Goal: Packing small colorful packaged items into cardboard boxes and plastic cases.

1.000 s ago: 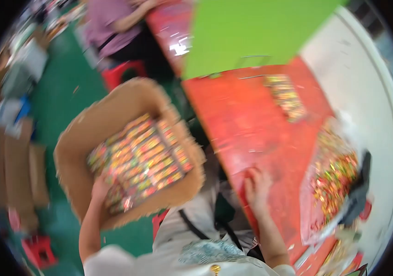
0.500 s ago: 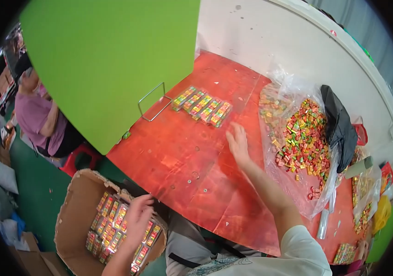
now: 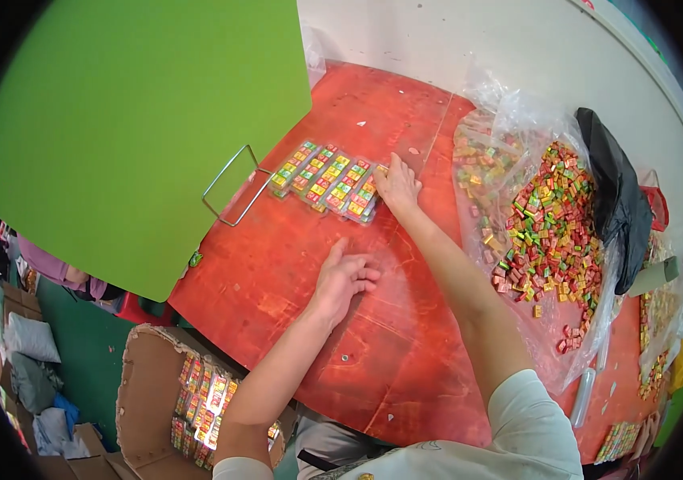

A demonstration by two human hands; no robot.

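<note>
Clear plastic packs of small wrapped candies (image 3: 325,182) lie side by side in a slanted group on the red table (image 3: 277,280). My right hand (image 3: 399,186) reaches to the group's right end. Its thumb side touches the rightmost pack, with the fingers apart and extended. Closer to me, my left hand (image 3: 343,282) hovers over the tabletop with nothing in it. The left thumb points away and the fingers are loosely bent. Below my left arm, a cardboard box (image 3: 145,384) holds several similar packs, partly hidden by that arm.
Loose wrapped candies (image 3: 553,224) fill an open plastic bag on the right, beside a black bag (image 3: 613,200). A green panel (image 3: 149,120) with a wire handle (image 3: 233,184) borders the table's left. Another candy pack (image 3: 617,442) lies at the lower right.
My left hand has moved from above the box to over the table. My right hand has gone forward to the packs' right end. The view has also shifted.
</note>
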